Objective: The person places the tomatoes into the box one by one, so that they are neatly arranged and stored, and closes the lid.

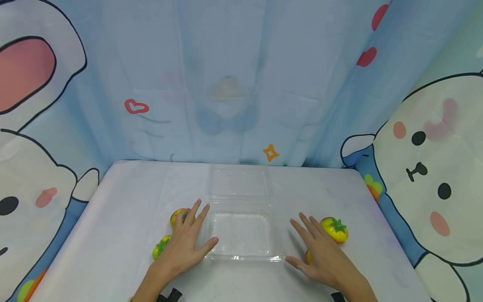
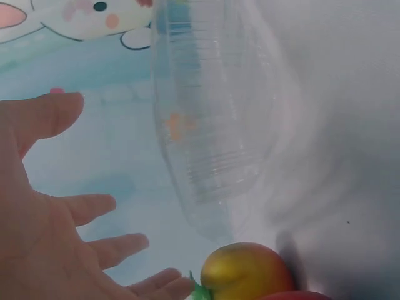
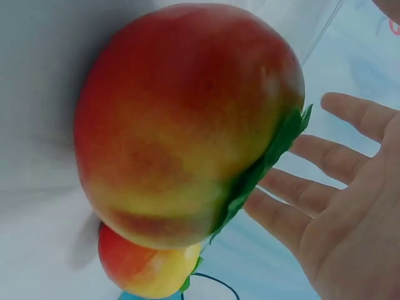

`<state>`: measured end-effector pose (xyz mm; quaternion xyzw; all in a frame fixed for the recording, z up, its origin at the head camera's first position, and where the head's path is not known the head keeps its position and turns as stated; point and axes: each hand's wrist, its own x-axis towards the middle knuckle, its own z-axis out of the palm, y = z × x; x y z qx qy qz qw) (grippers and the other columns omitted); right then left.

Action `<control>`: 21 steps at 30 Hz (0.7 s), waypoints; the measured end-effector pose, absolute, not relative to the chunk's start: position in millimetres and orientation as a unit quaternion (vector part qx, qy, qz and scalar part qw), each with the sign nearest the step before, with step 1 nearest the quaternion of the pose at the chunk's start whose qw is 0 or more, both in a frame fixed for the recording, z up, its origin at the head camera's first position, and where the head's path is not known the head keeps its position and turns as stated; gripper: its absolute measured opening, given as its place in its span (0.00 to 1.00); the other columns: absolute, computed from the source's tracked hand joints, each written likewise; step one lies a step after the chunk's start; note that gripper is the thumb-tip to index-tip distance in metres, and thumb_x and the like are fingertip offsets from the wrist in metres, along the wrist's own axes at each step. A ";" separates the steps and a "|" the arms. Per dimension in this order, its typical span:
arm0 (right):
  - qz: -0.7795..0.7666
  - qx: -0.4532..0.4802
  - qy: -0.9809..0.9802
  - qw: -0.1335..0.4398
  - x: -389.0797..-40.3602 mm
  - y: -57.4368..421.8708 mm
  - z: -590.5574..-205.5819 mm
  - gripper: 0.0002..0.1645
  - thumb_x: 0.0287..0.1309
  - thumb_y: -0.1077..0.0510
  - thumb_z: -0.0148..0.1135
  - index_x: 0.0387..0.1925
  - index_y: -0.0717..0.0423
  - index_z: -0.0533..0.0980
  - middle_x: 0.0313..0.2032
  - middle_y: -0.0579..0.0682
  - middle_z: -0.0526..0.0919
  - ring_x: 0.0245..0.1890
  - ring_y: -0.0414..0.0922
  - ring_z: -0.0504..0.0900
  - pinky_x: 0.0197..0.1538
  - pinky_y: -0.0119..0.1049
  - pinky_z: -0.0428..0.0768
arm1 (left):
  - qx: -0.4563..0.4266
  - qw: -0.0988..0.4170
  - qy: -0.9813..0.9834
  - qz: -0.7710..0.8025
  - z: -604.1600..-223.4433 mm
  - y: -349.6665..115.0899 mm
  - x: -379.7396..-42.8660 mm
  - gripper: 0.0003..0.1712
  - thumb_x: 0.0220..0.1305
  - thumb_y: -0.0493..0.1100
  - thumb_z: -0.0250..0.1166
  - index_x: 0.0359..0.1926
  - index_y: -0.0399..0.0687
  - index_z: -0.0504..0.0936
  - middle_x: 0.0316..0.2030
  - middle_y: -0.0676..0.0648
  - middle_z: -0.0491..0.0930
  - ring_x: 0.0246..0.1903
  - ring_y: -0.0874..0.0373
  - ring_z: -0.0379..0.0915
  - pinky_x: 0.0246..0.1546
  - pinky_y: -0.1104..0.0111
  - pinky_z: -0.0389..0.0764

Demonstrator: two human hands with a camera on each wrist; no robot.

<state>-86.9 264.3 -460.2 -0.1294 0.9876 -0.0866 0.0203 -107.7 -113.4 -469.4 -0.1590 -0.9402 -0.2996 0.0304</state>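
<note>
A clear plastic clamshell box [image 1: 245, 256] lies unfolded mid-table, its lid [image 1: 239, 184] toward the back. To its left, my left hand [image 1: 185, 245] hovers with fingers spread, partly covering two yellow-red fruits with green leafy tops, one farther back [image 1: 175, 219] and one nearer [image 1: 159, 248]. On the other side, my right hand [image 1: 322, 256] is also spread, holding nothing. Beside it is a similar fruit [image 1: 336, 230]; another [image 1: 308, 256] is mostly hidden under the hand. In the right wrist view, the large fruit [image 3: 181, 125] overlaps the fingertips.
A white cloth covers the table [image 1: 241, 283]. Behind it hangs a light blue curtain [image 1: 234, 63] with cartoon animals at both sides. Dark straps [image 1: 171, 295] show near the wrists at the bottom edge.
</note>
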 end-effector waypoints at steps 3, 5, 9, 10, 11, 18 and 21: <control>-0.089 -0.129 0.987 0.027 -85.0 266.9 -459.3 0.58 0.53 0.25 0.73 0.78 0.47 0.68 0.81 0.61 0.63 0.76 0.70 0.66 0.70 0.74 0.71 | -0.154 -0.010 -0.933 -0.325 -464.8 -114.0 -107.6 0.50 0.70 0.66 0.63 0.85 0.59 0.54 0.86 0.46 0.47 0.76 0.36 0.55 0.68 0.33 0.72; -0.088 -0.127 0.987 0.037 -84.2 268.5 -459.0 0.56 0.53 0.26 0.73 0.77 0.47 0.69 0.80 0.60 0.65 0.76 0.69 0.67 0.69 0.73 0.73 | -0.150 -0.030 -0.929 -0.336 -462.9 -114.2 -107.7 0.51 0.70 0.66 0.64 0.86 0.60 0.53 0.86 0.47 0.46 0.76 0.39 0.56 0.68 0.35 0.73; -0.088 -0.123 0.987 0.063 -83.2 271.2 -458.8 0.51 0.54 0.26 0.73 0.73 0.45 0.74 0.78 0.59 0.68 0.74 0.66 0.70 0.67 0.72 0.76 | -0.146 -0.050 -0.924 -0.351 -463.1 -115.1 -107.7 0.52 0.70 0.67 0.64 0.86 0.59 0.53 0.86 0.46 0.49 0.77 0.40 0.57 0.72 0.36 0.70; -0.089 -0.122 0.986 0.068 -83.2 271.8 -458.8 0.50 0.54 0.27 0.73 0.73 0.45 0.74 0.78 0.59 0.69 0.74 0.65 0.71 0.66 0.72 0.76 | -0.145 -0.053 -0.922 -0.356 -463.5 -115.4 -107.5 0.52 0.70 0.67 0.64 0.86 0.59 0.53 0.86 0.46 0.49 0.78 0.39 0.56 0.74 0.35 0.67; -0.089 -0.119 0.986 0.073 -83.3 272.6 -458.9 0.49 0.54 0.27 0.74 0.72 0.44 0.75 0.77 0.58 0.70 0.74 0.64 0.71 0.66 0.71 0.77 | -0.143 -0.057 -0.920 -0.360 -464.2 -115.8 -107.4 0.52 0.70 0.67 0.64 0.86 0.59 0.52 0.86 0.46 0.49 0.80 0.38 0.55 0.75 0.34 0.65; -0.095 -0.098 0.987 0.089 -82.8 280.2 -458.4 0.47 0.54 0.27 0.74 0.70 0.43 0.77 0.73 0.56 0.76 0.71 0.61 0.76 0.63 0.67 0.82 | -0.123 -0.090 -0.900 -0.409 -469.7 -115.9 -105.6 0.54 0.69 0.65 0.68 0.86 0.64 0.49 0.87 0.50 0.43 0.71 0.45 0.73 0.65 0.47 0.82; -0.099 -0.091 0.987 0.089 -79.5 285.3 -458.9 0.48 0.53 0.27 0.74 0.70 0.44 0.77 0.72 0.56 0.77 0.70 0.61 0.76 0.63 0.67 0.81 | -0.120 -0.105 -0.890 -0.428 -472.0 -114.4 -106.0 0.56 0.68 0.65 0.69 0.86 0.64 0.48 0.87 0.50 0.40 0.69 0.49 0.75 0.61 0.53 0.85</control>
